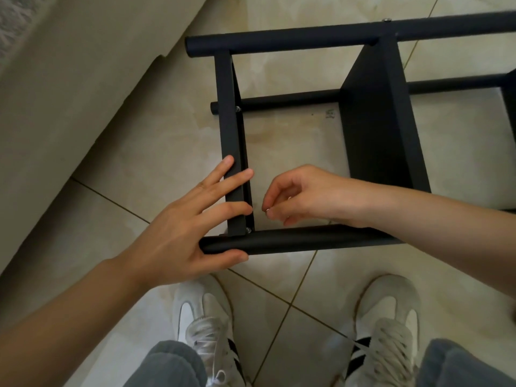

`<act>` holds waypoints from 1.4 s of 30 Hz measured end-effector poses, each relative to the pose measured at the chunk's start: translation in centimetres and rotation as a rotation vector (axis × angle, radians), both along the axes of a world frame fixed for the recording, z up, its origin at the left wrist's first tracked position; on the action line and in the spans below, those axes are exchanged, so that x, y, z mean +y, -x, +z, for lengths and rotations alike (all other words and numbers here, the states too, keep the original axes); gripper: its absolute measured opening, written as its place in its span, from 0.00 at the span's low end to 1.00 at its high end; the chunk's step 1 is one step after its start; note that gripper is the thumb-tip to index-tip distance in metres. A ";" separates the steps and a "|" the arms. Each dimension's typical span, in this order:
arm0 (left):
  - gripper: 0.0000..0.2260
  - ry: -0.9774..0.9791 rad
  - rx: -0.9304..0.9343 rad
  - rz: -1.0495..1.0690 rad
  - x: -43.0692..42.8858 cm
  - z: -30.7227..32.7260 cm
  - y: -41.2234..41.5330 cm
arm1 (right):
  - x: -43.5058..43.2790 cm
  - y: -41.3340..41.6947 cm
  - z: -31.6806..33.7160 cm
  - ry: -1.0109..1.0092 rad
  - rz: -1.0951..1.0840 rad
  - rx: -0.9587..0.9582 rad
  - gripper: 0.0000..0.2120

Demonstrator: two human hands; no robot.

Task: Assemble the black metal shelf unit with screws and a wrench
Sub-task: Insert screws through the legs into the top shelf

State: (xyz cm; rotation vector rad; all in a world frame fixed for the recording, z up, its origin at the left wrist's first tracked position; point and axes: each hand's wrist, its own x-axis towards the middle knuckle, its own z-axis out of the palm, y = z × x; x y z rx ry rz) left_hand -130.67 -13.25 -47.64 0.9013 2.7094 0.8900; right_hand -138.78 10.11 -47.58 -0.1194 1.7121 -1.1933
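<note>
On the tiled floor (279, 289), the black shelf unit (382, 129) lies on its side. At the left, the left hand (184, 227) is laid over the end panel (230, 135) with fingers straight and spread. Its thumb is set along the near tube (293, 241), so the corner is steadied. A seated fastener (248, 229) is seen at that joint. Just to its right, a small silver screw (267, 210) is pinched between thumb and fingertips of the right hand (310, 196). The step in hand is judged to be screw insertion here. Next, the screw must be lined up with its hole and started by hand. No wrench is in view.
</note>
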 end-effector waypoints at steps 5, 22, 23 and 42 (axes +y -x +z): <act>0.22 0.001 0.042 0.008 0.0 -0.2 0.0 | -0.9 0.3 -0.3 0.007 0.030 -0.052 0.06; 0.22 0.000 0.025 -0.001 -0.2 -0.3 -0.2 | -2.7 0.1 -0.9 0.151 0.142 -0.383 0.10; 0.22 -0.002 0.022 0.000 -0.2 -0.3 -0.2 | -2.7 0.1 -0.9 0.152 0.134 -0.398 0.11; 0.23 -0.023 0.006 0.006 -0.1 -0.4 -0.2 | -3.1 0.8 -1.4 0.069 0.226 -0.490 0.13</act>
